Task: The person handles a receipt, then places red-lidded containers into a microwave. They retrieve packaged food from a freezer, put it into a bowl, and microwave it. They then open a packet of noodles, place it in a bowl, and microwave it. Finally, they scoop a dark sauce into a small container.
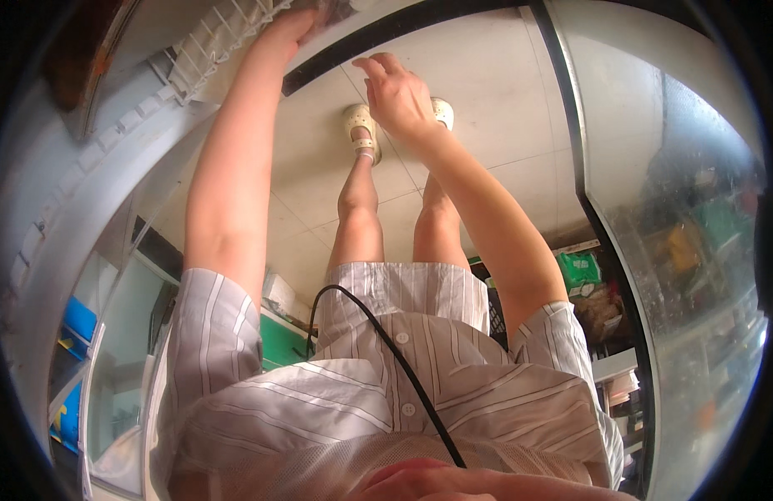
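Observation:
My left hand point(297, 28) reaches up to the top edge of the view, beside a white wire rack point(220, 37). Its fingers are blurred and partly cut off against something pale and see-through, so whether they grip it cannot be told. Lower and to the right, my right hand point(399, 94) hangs in the air over the tiled floor, fingers loosely bent and apart, with nothing seen in it. A black door seal or frame strip point(417, 37) runs above both hands' level and bends down the right side, along a glossy glass panel point(693, 282).
Pale floor tiles point(505, 113) lie under my cream clogs point(360, 122). A white ribbed cabinet wall point(79, 181) curves along the left. Behind me at right are shelves with a green packet point(579, 270). A black cable point(392, 351) hangs down my front.

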The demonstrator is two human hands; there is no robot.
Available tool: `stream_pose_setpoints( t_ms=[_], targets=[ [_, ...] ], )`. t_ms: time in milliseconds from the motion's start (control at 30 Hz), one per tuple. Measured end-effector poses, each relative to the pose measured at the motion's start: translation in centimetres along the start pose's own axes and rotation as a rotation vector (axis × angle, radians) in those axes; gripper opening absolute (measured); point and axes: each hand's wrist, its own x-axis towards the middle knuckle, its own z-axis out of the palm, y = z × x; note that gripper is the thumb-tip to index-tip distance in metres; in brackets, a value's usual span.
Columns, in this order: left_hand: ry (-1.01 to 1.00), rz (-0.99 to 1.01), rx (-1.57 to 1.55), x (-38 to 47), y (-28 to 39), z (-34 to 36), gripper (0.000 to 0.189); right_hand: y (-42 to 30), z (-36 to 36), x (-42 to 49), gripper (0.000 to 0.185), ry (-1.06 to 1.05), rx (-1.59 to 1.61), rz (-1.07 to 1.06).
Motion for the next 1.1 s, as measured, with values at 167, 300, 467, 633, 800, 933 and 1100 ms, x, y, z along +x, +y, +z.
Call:
stream_pose_setpoints(
  t_ms=[167,300,467,633,800,933,1100],
  targets=[
    [0.088,-0.004,-0.014,-3.7,2.3,2.2,0.015,-0.3,-0.6,1.2,0.031,0.030,0.081,0.102],
    [0.035,0.024,-0.156,-3.4,2.2,3.2,0.017,-0.5,-0.5,1.7,0.026,0.024,0.115,0.161],
    [-0.108,-0.087,-0.011,-4.8,4.6,2.7,0.023,-1.3,0.6,3.1,0.023,0.033,0.393,0.361],
    [-0.074,-0.040,0.211,-5.5,5.9,3.0,0.022,-2.2,1.2,4.9,0.052,-0.060,0.789,0.582],
    [-0.259,0.007,-0.237,-0.8,1.2,1.0,0.021,-2.9,1.0,6.3,0.069,-0.039,0.901,0.675],
    [-0.035,0.074,-0.284,4.1,-2.7,1.1,0.018,-3.2,-0.8,6.7,0.069,-0.177,0.866,0.813],
    [0.043,0.045,-0.117,5.4,-3.1,0.4,0.014,-4.4,-2.6,7.0,0.063,-0.285,0.880,0.836]
  ],
)
